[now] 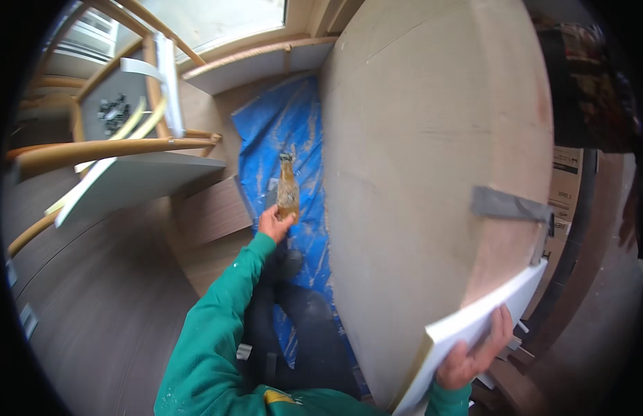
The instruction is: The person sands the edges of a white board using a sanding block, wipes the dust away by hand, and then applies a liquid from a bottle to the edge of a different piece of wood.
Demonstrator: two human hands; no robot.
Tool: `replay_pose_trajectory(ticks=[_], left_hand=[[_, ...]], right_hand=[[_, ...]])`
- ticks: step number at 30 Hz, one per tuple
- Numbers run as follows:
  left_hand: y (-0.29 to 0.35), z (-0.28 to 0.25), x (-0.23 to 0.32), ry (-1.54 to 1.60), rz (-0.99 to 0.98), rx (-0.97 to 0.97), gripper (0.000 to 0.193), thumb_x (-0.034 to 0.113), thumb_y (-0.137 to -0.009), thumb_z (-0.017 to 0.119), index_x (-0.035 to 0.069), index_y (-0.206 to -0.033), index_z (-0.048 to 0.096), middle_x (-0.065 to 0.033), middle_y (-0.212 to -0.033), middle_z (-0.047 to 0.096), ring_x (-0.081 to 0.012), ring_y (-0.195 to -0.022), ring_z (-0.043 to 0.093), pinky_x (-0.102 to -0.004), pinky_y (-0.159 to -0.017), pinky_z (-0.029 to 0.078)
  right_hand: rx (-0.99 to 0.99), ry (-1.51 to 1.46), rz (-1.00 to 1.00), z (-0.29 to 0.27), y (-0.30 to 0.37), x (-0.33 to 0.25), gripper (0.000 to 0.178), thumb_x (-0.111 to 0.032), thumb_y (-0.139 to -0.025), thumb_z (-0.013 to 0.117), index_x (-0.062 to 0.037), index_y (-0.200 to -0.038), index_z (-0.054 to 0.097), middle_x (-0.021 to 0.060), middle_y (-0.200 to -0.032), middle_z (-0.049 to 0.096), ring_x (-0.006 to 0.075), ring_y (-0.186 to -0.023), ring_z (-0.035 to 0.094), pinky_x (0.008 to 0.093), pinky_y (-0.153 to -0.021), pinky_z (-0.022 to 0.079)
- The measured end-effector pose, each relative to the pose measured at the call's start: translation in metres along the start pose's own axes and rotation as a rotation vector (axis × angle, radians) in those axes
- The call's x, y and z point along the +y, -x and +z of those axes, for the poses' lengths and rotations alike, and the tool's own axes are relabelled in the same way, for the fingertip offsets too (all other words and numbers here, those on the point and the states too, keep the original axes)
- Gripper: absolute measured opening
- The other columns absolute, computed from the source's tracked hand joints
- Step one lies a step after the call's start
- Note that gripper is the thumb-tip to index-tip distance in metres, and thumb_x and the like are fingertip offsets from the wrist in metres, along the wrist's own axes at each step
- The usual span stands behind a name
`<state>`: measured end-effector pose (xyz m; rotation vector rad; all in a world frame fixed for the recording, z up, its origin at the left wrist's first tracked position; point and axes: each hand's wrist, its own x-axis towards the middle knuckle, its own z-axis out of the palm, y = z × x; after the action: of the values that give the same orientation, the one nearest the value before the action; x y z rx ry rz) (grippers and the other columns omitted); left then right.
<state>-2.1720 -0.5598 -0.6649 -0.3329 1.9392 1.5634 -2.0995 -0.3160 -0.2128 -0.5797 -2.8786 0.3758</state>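
Gripping amber bottle (287, 188) and flat white panel (474, 326).

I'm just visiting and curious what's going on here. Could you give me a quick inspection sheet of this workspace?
Surface: blue tarp spread on a wood floor, smeared with pale streaks.
Job's things: amber bottle; large curved beige panel; white board.
Clutter: white boards and bent wooden strips at left; grey tape patch on the panel.
Grippers: left hand grips the bottle's base; right hand holds the white board's edge.
Cables: nothing seen.
Surroundings: window at top, cardboard box at right.
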Motion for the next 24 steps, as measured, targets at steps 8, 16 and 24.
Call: replay_pose_trajectory(ticks=[8, 16, 24], left_hand=[[0.286, -0.096, 0.281, -0.045, 0.248, -0.182, 0.050, 0.008, -0.080, 0.070, 0.005, -0.127, 0.055, -0.0050, -0.107, 0.068, -0.0123, -0.093, 0.064, -0.0281, -0.084, 0.050], [0.413, -0.088, 0.358, -0.116, 0.393, -0.514, 0.050, 0.009, -0.073, 0.073, 0.003, -0.120, 0.059, -0.0079, -0.095, 0.069, -0.0125, -0.088, 0.066, -0.0277, -0.078, 0.053], [0.437, -0.024, 0.358, -0.462, 0.552, -1.011, 0.054, 0.013, -0.073, 0.072, 0.003, -0.123, 0.054, -0.0102, -0.102, 0.063, -0.0177, -0.092, 0.062, -0.0313, -0.080, 0.051]], right_hand=[[0.111, -0.359, -0.033, -0.022, 0.011, -0.012, 0.032, -0.005, -0.080, 0.070, 0.0026, -0.110, 0.059, 0.0176, -0.111, 0.058, 0.0323, -0.101, 0.057, 0.0399, -0.091, 0.046], [-0.288, -1.287, 0.022, -0.136, 0.102, -0.102, 0.044, -0.015, -0.089, 0.067, -0.0031, -0.128, 0.053, 0.0119, -0.117, 0.060, 0.0173, -0.096, 0.061, 0.0304, -0.083, 0.050], [0.088, -1.274, 0.326, -0.163, 0.230, -0.046, 0.012, -0.006, -0.090, 0.066, 0.0001, -0.099, 0.063, 0.0044, -0.089, 0.064, 0.0095, -0.083, 0.059, 0.0251, -0.076, 0.049]])
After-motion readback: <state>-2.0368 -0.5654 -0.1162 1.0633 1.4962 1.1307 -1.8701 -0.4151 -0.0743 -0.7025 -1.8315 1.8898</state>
